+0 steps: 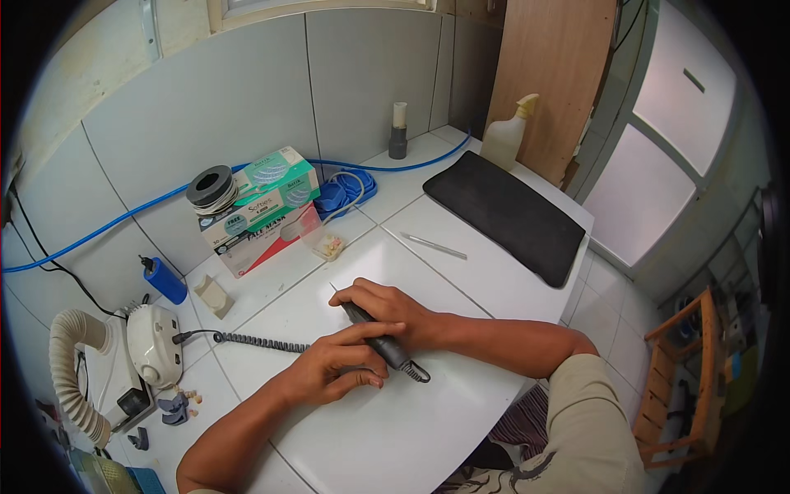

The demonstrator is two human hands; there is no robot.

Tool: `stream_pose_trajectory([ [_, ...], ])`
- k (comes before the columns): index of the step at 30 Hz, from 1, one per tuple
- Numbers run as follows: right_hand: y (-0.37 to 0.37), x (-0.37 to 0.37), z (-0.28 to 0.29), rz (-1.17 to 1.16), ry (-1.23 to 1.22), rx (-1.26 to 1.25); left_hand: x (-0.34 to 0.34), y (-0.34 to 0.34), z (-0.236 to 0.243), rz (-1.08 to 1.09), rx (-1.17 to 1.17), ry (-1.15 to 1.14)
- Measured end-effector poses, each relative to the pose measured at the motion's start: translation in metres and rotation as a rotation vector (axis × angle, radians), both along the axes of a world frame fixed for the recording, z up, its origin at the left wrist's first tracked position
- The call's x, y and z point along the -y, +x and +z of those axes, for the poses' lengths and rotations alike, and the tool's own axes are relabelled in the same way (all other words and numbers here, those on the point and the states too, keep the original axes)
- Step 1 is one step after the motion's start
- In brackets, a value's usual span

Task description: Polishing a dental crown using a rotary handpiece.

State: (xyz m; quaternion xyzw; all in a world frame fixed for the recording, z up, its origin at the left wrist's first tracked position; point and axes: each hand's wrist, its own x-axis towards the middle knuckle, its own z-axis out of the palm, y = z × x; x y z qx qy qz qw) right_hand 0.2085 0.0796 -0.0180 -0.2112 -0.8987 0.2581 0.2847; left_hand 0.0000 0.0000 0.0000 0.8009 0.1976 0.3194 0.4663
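A black rotary handpiece (388,349) lies slanted across my two hands above the white tiled worktop (395,436). My right hand (393,309) wraps round its front part, and a thin bit pokes out past the fingers at the far left end. My left hand (339,361) grips the rear part, index finger laid over the body. From the handpiece's near end a black cable loops out. A coiled black cord (262,341) runs from behind my left hand to a white control box (156,346) on the left.
Mask boxes (263,214) carry a dark spool (211,189); a small clear cup (329,245) stands beside them. A blue bottle (164,281) and ribbed hose (70,354) are left. A metal pen-like tool (434,245), black mat (506,218) and spray bottle (506,136) lie right.
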Motion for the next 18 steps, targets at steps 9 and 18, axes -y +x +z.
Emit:
stream_pose_trajectory([
  [9,0.008,-0.002,0.017,0.091,0.170,-0.030,0.016,0.015,-0.004,0.120,-0.047,0.282],
  [18,0.074,-0.056,0.033,-0.749,0.248,0.073,0.015,0.012,-0.005,0.208,-0.008,0.166],
])
